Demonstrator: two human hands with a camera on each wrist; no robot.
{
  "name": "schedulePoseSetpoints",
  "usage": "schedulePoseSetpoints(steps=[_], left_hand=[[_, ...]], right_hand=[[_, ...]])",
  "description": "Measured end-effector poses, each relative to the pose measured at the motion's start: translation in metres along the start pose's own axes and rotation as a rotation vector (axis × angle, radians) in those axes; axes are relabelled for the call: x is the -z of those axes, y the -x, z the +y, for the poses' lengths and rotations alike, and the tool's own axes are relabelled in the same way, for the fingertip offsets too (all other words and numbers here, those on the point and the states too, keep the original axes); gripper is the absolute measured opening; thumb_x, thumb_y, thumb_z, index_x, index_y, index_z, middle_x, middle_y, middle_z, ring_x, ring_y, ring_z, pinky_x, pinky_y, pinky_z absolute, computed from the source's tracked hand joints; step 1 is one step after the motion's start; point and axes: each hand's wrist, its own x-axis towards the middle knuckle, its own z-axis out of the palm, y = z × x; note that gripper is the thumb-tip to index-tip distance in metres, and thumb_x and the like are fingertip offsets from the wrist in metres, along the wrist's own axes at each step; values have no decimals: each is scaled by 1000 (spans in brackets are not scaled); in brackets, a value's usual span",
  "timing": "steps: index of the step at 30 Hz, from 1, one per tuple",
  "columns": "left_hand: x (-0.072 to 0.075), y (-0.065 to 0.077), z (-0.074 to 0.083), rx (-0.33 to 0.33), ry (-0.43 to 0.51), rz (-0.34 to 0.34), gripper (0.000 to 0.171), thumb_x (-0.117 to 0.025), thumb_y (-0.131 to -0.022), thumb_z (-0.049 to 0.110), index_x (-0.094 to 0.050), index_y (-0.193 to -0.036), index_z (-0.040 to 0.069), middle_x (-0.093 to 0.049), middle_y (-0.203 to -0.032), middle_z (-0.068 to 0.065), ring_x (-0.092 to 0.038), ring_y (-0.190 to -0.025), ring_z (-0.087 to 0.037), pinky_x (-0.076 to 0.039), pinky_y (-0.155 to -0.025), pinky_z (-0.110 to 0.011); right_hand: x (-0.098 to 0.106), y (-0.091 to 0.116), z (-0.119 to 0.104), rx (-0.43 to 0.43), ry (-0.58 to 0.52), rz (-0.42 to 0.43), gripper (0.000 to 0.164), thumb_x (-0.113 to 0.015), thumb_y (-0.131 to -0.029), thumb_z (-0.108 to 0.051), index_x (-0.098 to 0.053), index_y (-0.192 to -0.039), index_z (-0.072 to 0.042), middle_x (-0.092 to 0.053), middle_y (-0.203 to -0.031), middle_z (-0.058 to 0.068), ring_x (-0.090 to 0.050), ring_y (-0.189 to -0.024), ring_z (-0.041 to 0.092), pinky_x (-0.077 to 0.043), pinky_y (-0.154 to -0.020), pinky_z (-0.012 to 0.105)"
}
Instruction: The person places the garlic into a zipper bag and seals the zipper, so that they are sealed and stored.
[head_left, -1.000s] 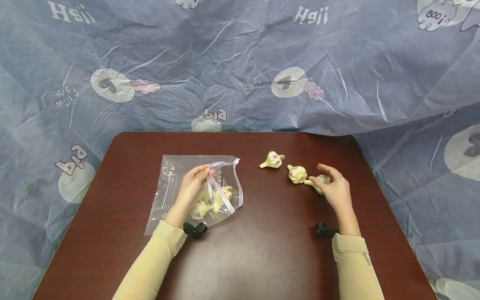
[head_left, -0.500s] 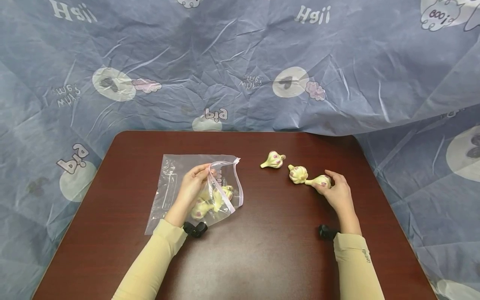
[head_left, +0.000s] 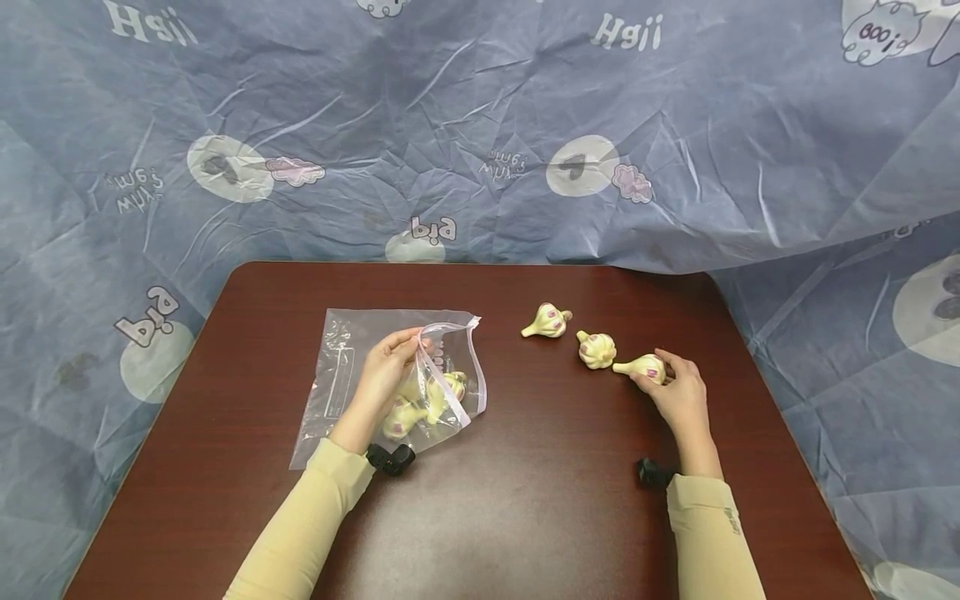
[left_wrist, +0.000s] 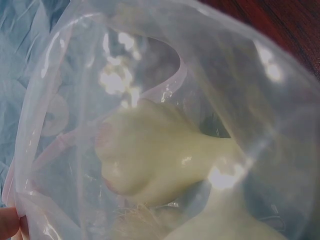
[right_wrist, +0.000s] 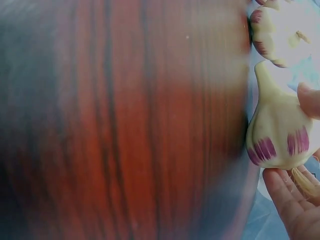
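Observation:
My left hand (head_left: 382,375) pinches the upper edge of a clear zip bag (head_left: 341,342), whose mouth gapes toward the right. Inside the bag lie garlic bulbs (head_left: 401,418); the left wrist view shows one bulb (left_wrist: 150,150) large through the plastic, its stem crossing that of another (left_wrist: 225,220). On the right of the table, my right hand (head_left: 684,400) holds a garlic bulb (head_left: 648,367) between thumb and fingers. In the right wrist view this purple-streaked bulb (right_wrist: 280,127) has the thumb on its side and fingers at its root end.
Two more garlic bulbs lie on the dark red-brown table (head_left: 510,483): one (head_left: 597,351) just left of the held bulb's stem, the other (head_left: 547,321) farther back. A blue printed cloth (head_left: 480,125) hangs behind the table's far edge.
My right hand has come down onto the rightmost garlic bulb, closed its fingers around it and shifted it slightly right, away from its neighbour. The left hand and bag have stayed put.

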Motion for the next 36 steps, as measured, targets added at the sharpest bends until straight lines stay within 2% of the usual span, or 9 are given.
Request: schedulePoseSetpoints(steps=[2,5,7,8,15,21,29,34,36], left_hand=[[0,0,0,0,3,-2,34,-51,-100,3,-54,-132,-7,-73,-88,7,-70,-87,-6,-57,-86,-19],[0,0,0,-1,16,-8,34,-50,-100,2,-52,-132,-9,-72,-87,7,-70,-86,-5,-57,-87,-19],[0,0,0,-2,22,-10,34,-49,-100,2,-52,-132,-9,-72,-86,8,-70,-85,-4,-57,-86,-19],[0,0,0,-3,25,-11,34,-49,-100,1,-52,-132,-10,-71,-85,9,-70,-84,-4,-57,-86,-19],[-1,0,1,-13,36,-5,34,-49,-100,1,-52,-131,-11,-71,-83,10,-70,-82,-2,-57,-85,-18],[-1,0,2,-15,34,-12,33,-49,-100,2,-52,-132,-10,-71,-85,9,-70,-84,-3,-56,-87,-19],[1,1,2,-10,18,-7,33,-49,-101,3,-52,-132,-8,-73,-89,6,-70,-85,-3,-56,-88,-19],[0,0,1,-1,5,3,33,-50,-100,3,-54,-131,-7,-73,-91,5,-70,-84,-3,-57,-87,-20],[0,0,1,3,6,5,33,-50,-100,3,-54,-131,-7,-74,-92,4,-71,-84,-3,-57,-87,-20]], right_hand=[[1,2,2,-10,4,3,64,-79,-84,-21,-52,-139,-1,-50,-129,26,-58,-114,40,-51,-89,30],[3,5,5,-21,-6,12,66,-79,-84,-24,-52,-140,-3,-51,-130,25,-60,-114,39,-41,-78,6],[5,7,6,-23,-28,28,66,-80,-83,-23,-52,-140,-3,-51,-129,24,-61,-114,38,-32,-72,-4],[6,8,6,-21,-38,33,66,-80,-83,-23,-52,-140,-3,-51,-129,24,-61,-114,38,-31,-72,-5],[13,14,-5,-8,-100,61,65,-80,-83,-19,-52,-141,-7,-52,-130,19,-60,-118,32,-41,-81,-4],[14,17,-31,18,-166,56,68,-81,-82,-18,-51,-142,-8,-51,-133,16,-59,-121,30,-45,-88,1],[-2,22,-68,173,-239,29,65,-83,-79,-10,-54,-137,-5,-55,-128,15,-60,-119,31,-41,-85,-4],[-16,27,-89,254,-265,-24,65,-84,-77,-10,-56,-136,-5,-56,-128,14,-64,-115,33,-45,-83,-1],[-21,29,-96,276,-270,-42,65,-85,-76,-11,-57,-135,-6,-57,-128,13,-65,-113,32,-50,-84,5]])
